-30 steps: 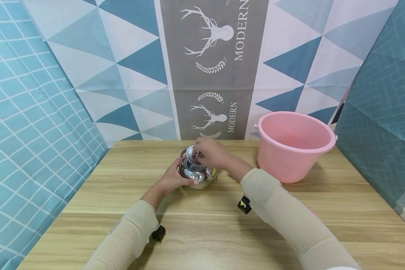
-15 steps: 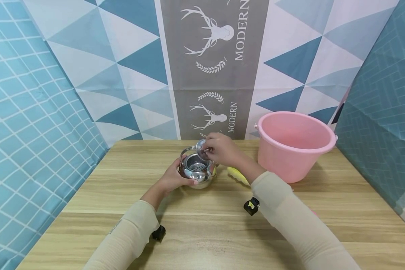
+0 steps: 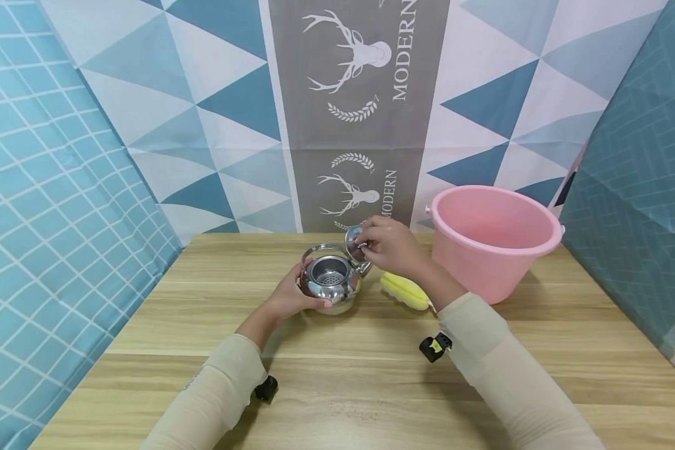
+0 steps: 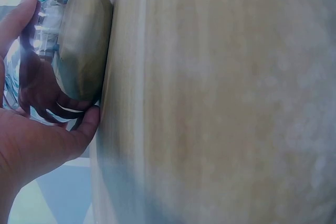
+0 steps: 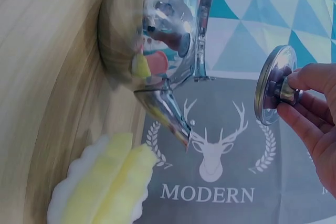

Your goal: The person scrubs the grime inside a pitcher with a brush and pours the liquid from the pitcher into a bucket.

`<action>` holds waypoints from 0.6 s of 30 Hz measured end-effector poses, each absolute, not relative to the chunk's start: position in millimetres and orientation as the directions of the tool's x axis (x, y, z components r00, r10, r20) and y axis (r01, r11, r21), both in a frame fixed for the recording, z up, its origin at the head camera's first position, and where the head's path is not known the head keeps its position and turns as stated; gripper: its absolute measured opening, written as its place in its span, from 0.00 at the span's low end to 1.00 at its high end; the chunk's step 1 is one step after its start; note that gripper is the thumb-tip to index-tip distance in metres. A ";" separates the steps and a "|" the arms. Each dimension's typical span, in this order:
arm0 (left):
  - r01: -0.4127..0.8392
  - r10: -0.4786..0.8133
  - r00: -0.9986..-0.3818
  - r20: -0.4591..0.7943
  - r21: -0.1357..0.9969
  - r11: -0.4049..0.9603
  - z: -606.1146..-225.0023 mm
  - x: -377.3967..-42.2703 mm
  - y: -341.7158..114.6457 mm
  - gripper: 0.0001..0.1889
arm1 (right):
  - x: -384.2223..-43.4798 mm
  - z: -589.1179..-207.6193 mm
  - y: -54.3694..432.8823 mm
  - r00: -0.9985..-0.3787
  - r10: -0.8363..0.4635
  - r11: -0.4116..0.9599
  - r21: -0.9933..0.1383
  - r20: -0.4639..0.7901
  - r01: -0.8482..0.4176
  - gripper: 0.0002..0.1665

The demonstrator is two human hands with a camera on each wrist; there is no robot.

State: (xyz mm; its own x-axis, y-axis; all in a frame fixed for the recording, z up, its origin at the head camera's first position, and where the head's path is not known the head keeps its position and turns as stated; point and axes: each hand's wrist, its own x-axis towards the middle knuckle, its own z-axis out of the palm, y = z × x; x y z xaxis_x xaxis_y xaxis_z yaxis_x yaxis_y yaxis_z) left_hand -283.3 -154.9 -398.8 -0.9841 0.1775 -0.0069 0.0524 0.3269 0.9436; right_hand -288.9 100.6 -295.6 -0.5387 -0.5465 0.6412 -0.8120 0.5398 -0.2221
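Note:
A shiny metal teapot [image 3: 330, 289] stands on the wooden table, its top uncovered and a perforated strainer [image 3: 330, 277] showing inside. My left hand [image 3: 287, 296] grips its body from the left side, thumb across the front. In the left wrist view the thumb and fingers curve round the teapot [image 4: 84, 40] low down. Between thumb and fingertips my right hand [image 3: 392, 247] pinches the knob of the round metal lid [image 5: 274, 85], tilted on edge above the spout [image 5: 165, 115]. The lid is apart from the opening.
A yellow and white sponge brush [image 3: 405, 290] lies on the table right of the teapot, below my right wrist. Behind it at the right stands a large pink bucket [image 3: 475, 275]. Patterned sheets [image 3: 230, 112] hang along the back and sides.
My right hand has moved the lid up and to the right, off the teapot's opening. The sponge brush has come into sight from under the arm. My left hand keeps its hold.

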 end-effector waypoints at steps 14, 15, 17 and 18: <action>0.050 0.180 -0.984 -0.008 0.947 0.317 -400.0 -283.6 -154.9 0.60 | -270.7 -300.4 134.8 -0.525 -0.544 0.588 -0.149 0.655 -0.795 0.06; 0.052 0.180 -0.984 -0.007 0.947 0.318 -400.0 -283.5 -155.0 0.60 | -269.5 -301.8 136.8 -0.512 -0.550 0.582 -0.137 0.660 -0.802 0.06; 0.047 0.175 -0.984 -0.010 0.946 0.320 -399.8 -283.4 -155.0 0.60 | -266.5 -304.4 139.7 -0.488 -0.561 0.561 -0.127 0.669 -0.818 0.06; 0.047 0.174 -0.985 -0.010 0.946 0.319 -399.9 -283.5 -155.2 0.60 | -265.1 -305.7 140.6 -0.478 -0.568 0.551 -0.123 0.670 -0.826 0.06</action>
State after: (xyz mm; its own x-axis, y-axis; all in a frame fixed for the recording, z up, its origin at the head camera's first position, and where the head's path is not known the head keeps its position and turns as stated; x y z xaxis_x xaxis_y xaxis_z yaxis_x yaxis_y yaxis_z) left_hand -283.5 -155.2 -399.9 -0.9847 0.1738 -0.0102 0.0466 0.3194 0.9465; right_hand -265.1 140.6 -305.7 -0.4780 -0.5677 0.6703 -0.8257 0.5506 -0.1225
